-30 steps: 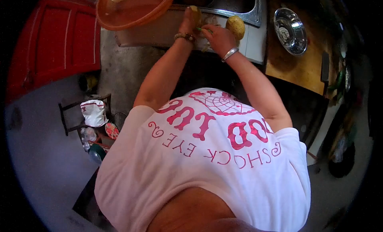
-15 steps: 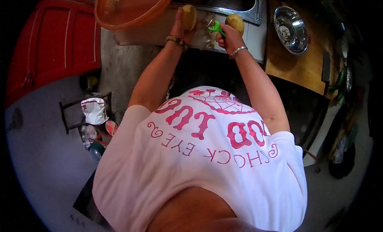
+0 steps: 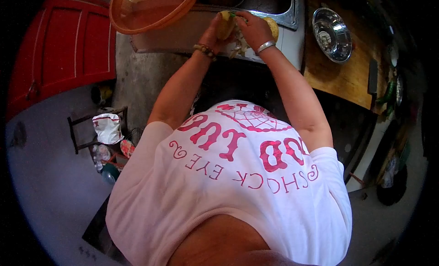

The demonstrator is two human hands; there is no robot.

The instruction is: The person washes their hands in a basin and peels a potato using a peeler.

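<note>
A partly peeled yellow potato (image 3: 225,26) is gripped in my left hand (image 3: 210,36), close to the counter's front edge. My right hand (image 3: 254,31) is closed around a green peeler (image 3: 232,14), mostly covered by the fingers, whose head meets the potato's upper right side. Pale peelings (image 3: 239,47) lie on the counter below and between the hands. Behind my right hand a second potato (image 3: 272,27) shows in part, resting on the white counter.
An orange plastic basin (image 3: 120,24) stands at the upper left, beside the metal sink (image 3: 292,14). To the right, a shiny metal bowl (image 3: 331,36) sits on a wooden board (image 3: 320,76). A red cabinet (image 3: 59,46) is at far left, with a small rack (image 3: 75,135) on the floor.
My right hand has moved left and up, bringing the peeler from beside the second potato onto the held one. The left hand has tilted the potato and shifted slightly.
</note>
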